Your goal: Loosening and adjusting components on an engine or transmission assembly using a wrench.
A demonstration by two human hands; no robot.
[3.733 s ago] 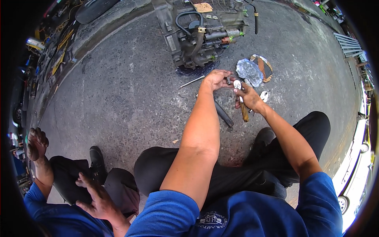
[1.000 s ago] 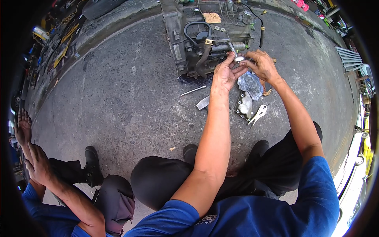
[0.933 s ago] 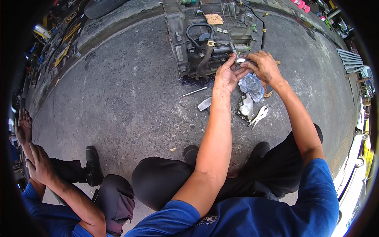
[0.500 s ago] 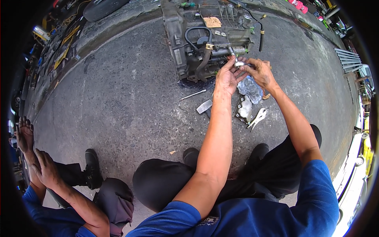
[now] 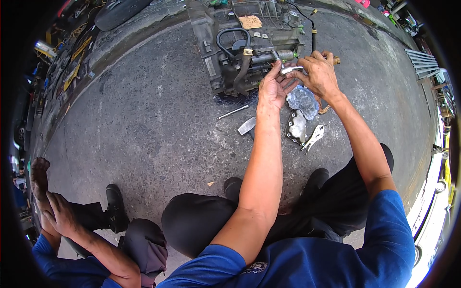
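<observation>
A ratchet wrench (image 5: 291, 70) with a shiny metal head is between my two hands, its socket end toward the greasy gearbox-like metal unit (image 5: 211, 48). My left hand (image 5: 272, 90) cups the ratchet's head end, thumb and fingertips around it. My right hand (image 5: 319, 74) grips the handle, which is mostly hidden under the fingers. Below the hands lie a crumpled clear-blue plastic bag (image 5: 303, 102), a small metal cover plate (image 5: 297, 127) and a pair of locking pliers (image 5: 314, 137). A hammer (image 5: 247, 126) and a thin metal bar (image 5: 232, 112) rest left of my forearm.
At the lower left another person sits close by, with raised, dirty hands (image 5: 60, 216). A tyre (image 5: 120, 13) lies at the far left. Grey metal bars (image 5: 422, 62) stand at the right. A black hose (image 5: 314, 38) hangs by the unit's right side.
My right hand has swung the ratchet handle a little up and to the right. My left hand stays at its head. The other person's hands have shifted slightly down.
</observation>
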